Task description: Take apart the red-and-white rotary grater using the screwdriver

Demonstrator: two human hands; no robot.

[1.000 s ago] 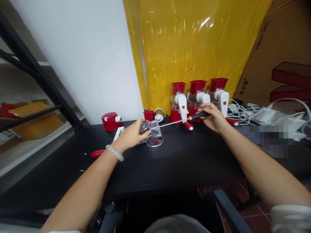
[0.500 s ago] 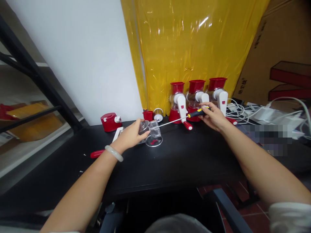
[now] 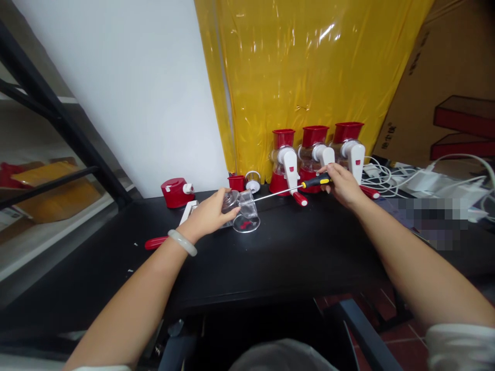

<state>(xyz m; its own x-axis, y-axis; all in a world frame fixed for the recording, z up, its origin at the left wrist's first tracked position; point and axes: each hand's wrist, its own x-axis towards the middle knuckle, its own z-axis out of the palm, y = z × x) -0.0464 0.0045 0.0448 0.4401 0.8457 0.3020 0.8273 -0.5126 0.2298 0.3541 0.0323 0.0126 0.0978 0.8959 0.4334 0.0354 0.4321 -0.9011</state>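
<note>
My left hand [image 3: 212, 210] is wrapped over a clear plastic grater body [image 3: 247, 204], which lies on its side on the black table. From under that hand a white crank arm with a red handle [image 3: 156, 242] sticks out to the left. My right hand [image 3: 342, 184] grips the black and yellow handle of a screwdriver [image 3: 317, 180]. Its long shaft points left, and the tip reaches into the clear body; the exact contact point cannot be made out. Just behind are a small red hopper piece [image 3: 236, 183] and a metal grating drum [image 3: 252, 180].
Three red and white rotary graters [image 3: 284, 165] stand at the back by the yellow sheeting. A red base [image 3: 175, 193] sits at the back left. White cables and adapters [image 3: 425, 180] lie at right. A black-framed shelf [image 3: 58, 118] is at far left.
The fingers of my right hand have shifted on the screwdriver handle, nearer its back end. The clear body stays in place under my left hand; the whole view shifts slightly.
</note>
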